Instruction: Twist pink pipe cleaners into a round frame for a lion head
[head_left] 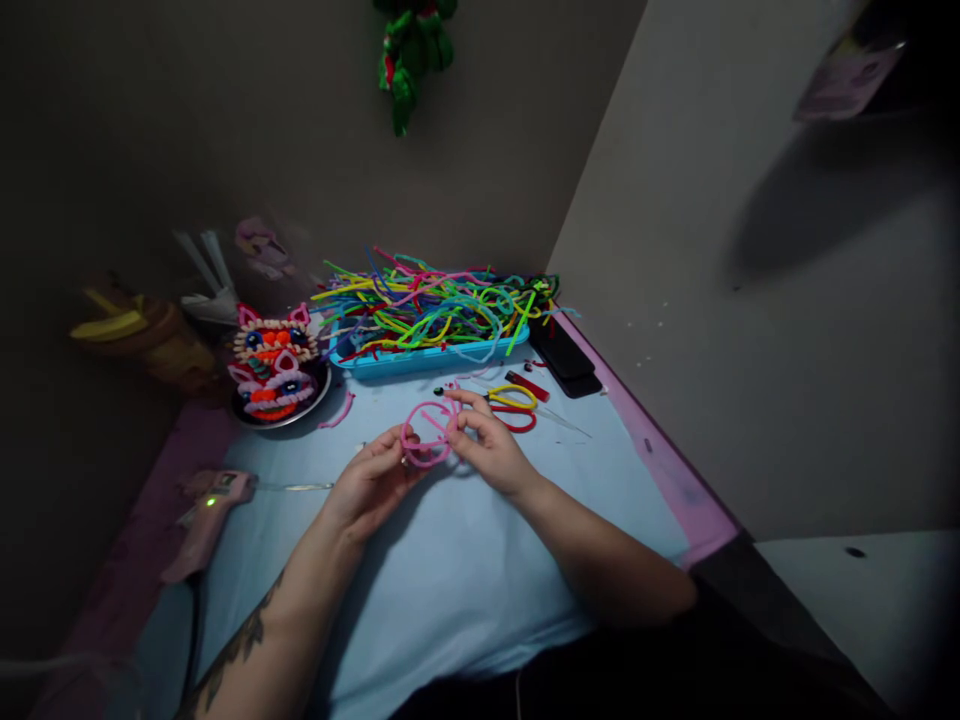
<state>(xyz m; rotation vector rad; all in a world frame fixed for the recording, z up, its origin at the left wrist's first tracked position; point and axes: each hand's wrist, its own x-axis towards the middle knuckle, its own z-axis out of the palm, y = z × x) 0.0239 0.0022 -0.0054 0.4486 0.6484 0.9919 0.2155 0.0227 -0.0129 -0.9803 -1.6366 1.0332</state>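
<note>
Pink ring [429, 443] sits between both hands, over the cloth [480, 560]; both touch it, so neither is nearer. It lies at 2 o'clock from the left hand [379, 475], pinching one side, and at 10 from the right hand [491, 445], pinching the other. Nearly round, it shows no clear long axis or pointing end; a strip inside slants 10 to 4. Farther out: scissors [514, 389] between 2 and 3, tray [442, 357] at 12, glue gun [214, 515] at 8.
</note>
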